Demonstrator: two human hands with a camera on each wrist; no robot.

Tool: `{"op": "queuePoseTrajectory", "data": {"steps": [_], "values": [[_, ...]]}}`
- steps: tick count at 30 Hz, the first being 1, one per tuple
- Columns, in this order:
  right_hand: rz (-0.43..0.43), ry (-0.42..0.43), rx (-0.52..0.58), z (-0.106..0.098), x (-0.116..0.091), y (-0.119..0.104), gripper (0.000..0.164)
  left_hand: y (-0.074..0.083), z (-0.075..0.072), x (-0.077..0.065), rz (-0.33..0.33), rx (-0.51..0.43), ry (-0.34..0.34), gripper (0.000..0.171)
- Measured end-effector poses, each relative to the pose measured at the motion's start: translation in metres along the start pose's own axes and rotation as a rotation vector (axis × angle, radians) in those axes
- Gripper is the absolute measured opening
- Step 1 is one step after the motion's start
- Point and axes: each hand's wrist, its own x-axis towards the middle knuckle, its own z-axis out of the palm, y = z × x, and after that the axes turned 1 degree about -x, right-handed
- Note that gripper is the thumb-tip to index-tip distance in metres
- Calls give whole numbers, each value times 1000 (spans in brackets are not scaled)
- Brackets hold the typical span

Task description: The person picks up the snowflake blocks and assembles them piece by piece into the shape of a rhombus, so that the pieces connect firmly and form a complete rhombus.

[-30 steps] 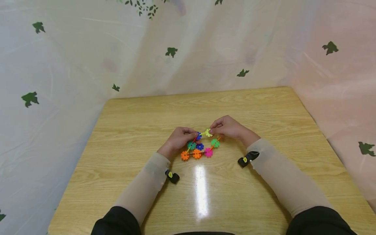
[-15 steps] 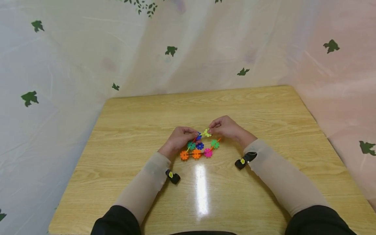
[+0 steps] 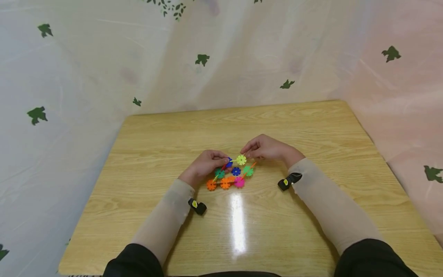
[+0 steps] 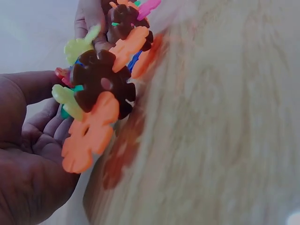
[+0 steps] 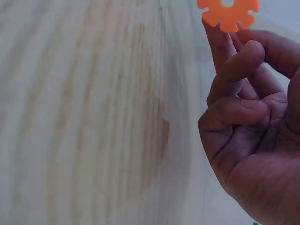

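Several notched plastic snowflake discs are joined into a loop above the table. My left hand (image 3: 199, 167) pinches the loop's upper left at a blue disc (image 3: 229, 162). My right hand (image 3: 268, 148) has thumb and forefinger at the upper rim of a yellow disc (image 3: 241, 160), seemingly pinching it. Along the front run an orange disc (image 3: 211, 185) and a pink disc (image 3: 239, 182), with a green disc (image 3: 248, 171) at the right. In the left wrist view, a brown disc (image 4: 93, 79) interlocks with orange ones. An orange disc (image 5: 229, 14) hides the right fingertips in the right wrist view.
A blue disc (image 3: 236, 171) shows inside the loop; whether it is attached, I cannot tell. The wooden table (image 3: 166, 130) reflects a bright light streak in front. A pale cloth (image 3: 242, 65) with leaf shapes hangs behind the table. Each wrist wears a black camera.
My left hand and the loop have shifted slightly left. My right thumb has slid off the yellow disc's face towards its rim, so more of the disc shows.
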Motion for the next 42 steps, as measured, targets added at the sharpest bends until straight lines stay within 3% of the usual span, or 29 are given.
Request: {"op": "queuePoseTrajectory", "data": {"steps": [4, 6, 9, 14, 23, 28, 35, 42], "values": [[-38, -16, -119, 6, 12, -3, 30, 1, -4, -2, -6, -36, -52, 20], [-53, -21, -169, 12, 19, -6, 35, 1, -7, -2, 3, -16, -61, 19], [-75, -53, -264, 21, 27, -11, 28, 0, -11, -2, 16, 37, -67, 18], [-109, -77, -385, 27, 32, -14, 28, 0, -13, -3, 15, -46, -92, 18], [-54, 103, -380, 3, 14, -1, 27, -1, 0, 4, 2, -163, -32, 16], [-77, 96, -370, 1, 11, 0, 18, -1, 4, 6, -5, -158, 6, 17], [-74, 79, -364, 5, 14, -2, 31, 1, 5, 6, 9, -108, 43, 16], [-95, 49, -366, 5, 22, 2, 26, 1, 6, 6, 17, -121, 38, 16]]}}
